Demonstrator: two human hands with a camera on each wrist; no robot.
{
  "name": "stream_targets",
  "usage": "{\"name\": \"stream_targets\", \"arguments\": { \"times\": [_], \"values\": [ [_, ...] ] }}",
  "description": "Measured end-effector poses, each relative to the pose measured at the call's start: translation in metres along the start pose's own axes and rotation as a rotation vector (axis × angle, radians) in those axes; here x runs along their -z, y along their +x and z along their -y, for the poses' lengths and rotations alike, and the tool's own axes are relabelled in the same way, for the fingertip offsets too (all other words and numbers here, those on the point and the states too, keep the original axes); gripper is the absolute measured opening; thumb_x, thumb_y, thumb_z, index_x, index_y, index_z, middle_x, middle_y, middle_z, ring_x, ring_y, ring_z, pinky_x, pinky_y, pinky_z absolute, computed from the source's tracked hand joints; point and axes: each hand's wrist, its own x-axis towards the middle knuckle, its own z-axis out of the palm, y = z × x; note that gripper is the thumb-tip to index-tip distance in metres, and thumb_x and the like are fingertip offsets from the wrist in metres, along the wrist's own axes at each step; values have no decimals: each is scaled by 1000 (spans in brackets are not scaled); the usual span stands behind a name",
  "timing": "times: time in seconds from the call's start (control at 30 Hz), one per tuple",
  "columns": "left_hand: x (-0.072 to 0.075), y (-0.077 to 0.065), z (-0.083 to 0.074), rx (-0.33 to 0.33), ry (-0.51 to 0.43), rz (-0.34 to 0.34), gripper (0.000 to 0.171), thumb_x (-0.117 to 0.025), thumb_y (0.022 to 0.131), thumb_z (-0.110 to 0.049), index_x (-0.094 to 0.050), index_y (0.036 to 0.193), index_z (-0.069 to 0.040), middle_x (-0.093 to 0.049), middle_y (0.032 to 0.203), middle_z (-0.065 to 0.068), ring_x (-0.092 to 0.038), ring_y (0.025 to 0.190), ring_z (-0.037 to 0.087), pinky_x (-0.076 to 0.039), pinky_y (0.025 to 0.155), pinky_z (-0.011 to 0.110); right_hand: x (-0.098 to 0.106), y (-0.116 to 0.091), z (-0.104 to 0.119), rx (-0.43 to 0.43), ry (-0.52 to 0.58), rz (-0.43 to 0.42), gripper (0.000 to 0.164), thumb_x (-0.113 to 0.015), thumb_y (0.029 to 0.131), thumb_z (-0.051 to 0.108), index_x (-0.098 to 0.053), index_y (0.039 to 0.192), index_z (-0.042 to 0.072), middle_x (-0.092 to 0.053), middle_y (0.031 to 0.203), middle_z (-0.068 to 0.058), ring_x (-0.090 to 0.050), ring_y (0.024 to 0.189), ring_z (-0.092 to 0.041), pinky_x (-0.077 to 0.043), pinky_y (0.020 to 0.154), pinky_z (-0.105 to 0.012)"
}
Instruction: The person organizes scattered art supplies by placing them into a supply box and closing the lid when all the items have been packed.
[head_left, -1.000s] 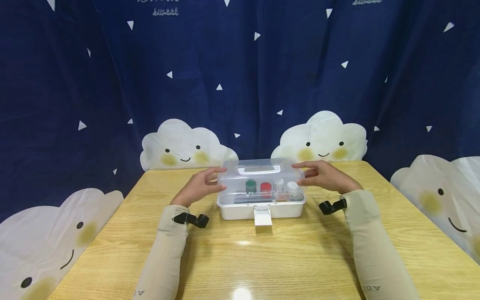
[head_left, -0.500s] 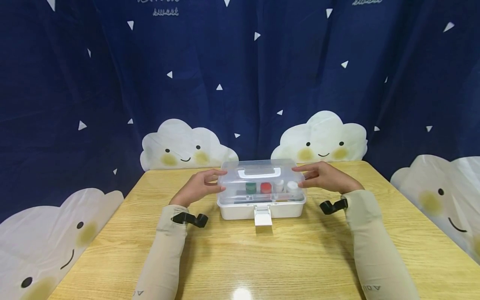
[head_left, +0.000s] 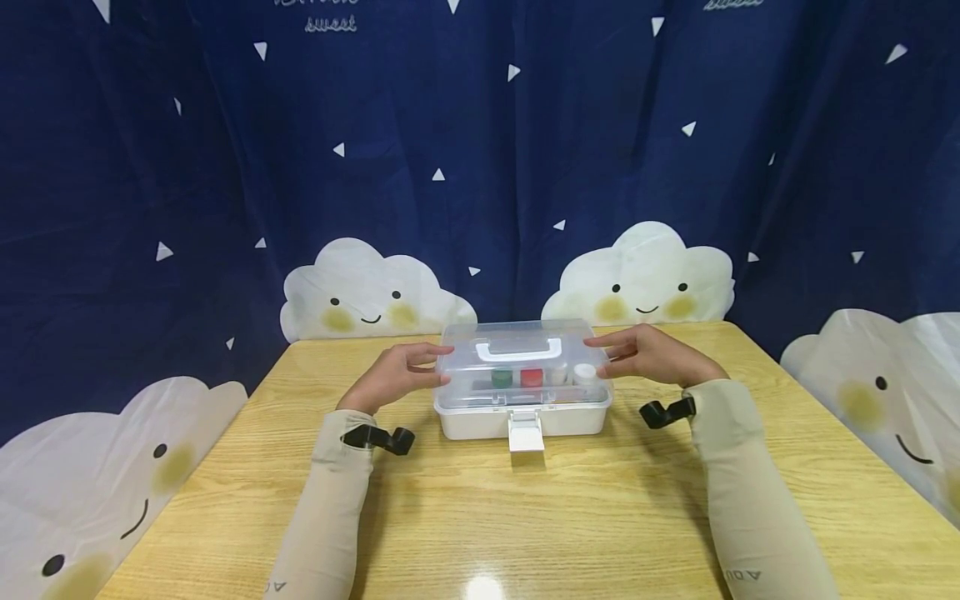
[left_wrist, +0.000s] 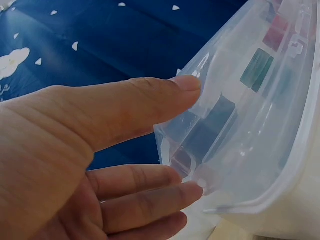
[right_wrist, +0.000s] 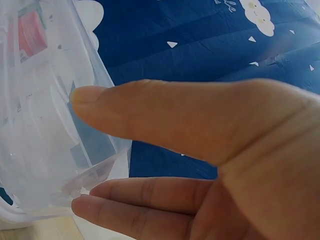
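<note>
A white plastic storage box (head_left: pixel 487 423) stands on the table, its clear lid (head_left: pixel 517 333) over the base and its white front latch (head_left: pixel 527 435) flipped out. My left hand (head_left: pixel 397 375) holds the lid's left end, thumb and fingers spread across its corner; the left wrist view shows the thumb (left_wrist: pixel 187 85) over the clear plastic. At the right end, my right hand (head_left: pixel 651 354) holds the lid the same way, its thumb (right_wrist: pixel 90 97) on the surface. Through the lid show a green-capped jar (head_left: pixel 502 379), a red-capped jar (head_left: pixel 532 378) and white-capped ones (head_left: pixel 585 374).
The wooden table (head_left: pixel 480 517) extends in front of the box and to both sides. Behind it hangs a dark blue curtain (head_left: pixel 480 125) with white triangles and cloud prints. Black wrist mounts (head_left: pixel 401 440) sit on both sleeved wrists.
The lid has come down a little toward the base, and its carry handle now shows lower and tilted more toward me. Both hands have gone down slightly with it.
</note>
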Motion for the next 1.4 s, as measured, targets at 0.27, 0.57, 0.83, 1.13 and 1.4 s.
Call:
{"name": "stream_targets", "arguments": {
  "times": [0.27, 0.57, 0.83, 1.13, 1.4],
  "values": [
    [0, -2, -1, 25, 6, -5, 50, -80, 79, -37, -65, 126, -31, -52, 140, -5, -51, 126, 24, -45, 100, 47, 0, 0, -1, 5, -11, -1, 66, -76, 80, 43, -55, 138, 19, -55, 136, -12, -54, 122, -33, -49, 96, -47],
    [0, -1, -2, 53, 30, -8, 49, -80, 77, -37, -65, 124, -33, -56, 135, -8, -53, 124, 18, -45, 100, 46, 0, 1, -2, 13, -9, 14, 64, -76, 81, 41, -56, 137, 18, -54, 138, -13, -54, 121, -32, -49, 95, -46],
    [0, -2, -3, 42, 35, 1, 51, -81, 77, -37, -65, 125, -30, -56, 136, -4, -52, 125, 21, -45, 100, 47, 0, 1, -2, 21, -6, 30, 62, -75, 81, 40, -57, 136, 17, -56, 135, -13, -58, 117, -29, -50, 94, -45],
    [0, -1, -1, 47, 29, 13, 52, -79, 80, -31, -64, 128, -24, -55, 137, 1, -50, 128, 26, -44, 101, 50, 0, 0, -2, 27, 8, 42, 61, -75, 83, 39, -57, 136, 15, -60, 130, -14, -58, 116, -27, -49, 96, -45],
    [0, -16, -32, 58, 61, 33, 49, -75, 85, -18, -61, 131, -10, -55, 138, 10, -49, 128, 33, -44, 101, 49, 0, 0, -2, 25, 0, 41, 60, -74, 83, 39, -57, 135, 15, -60, 129, -13, -58, 116, -27, -49, 96, -46]
  ]
}}
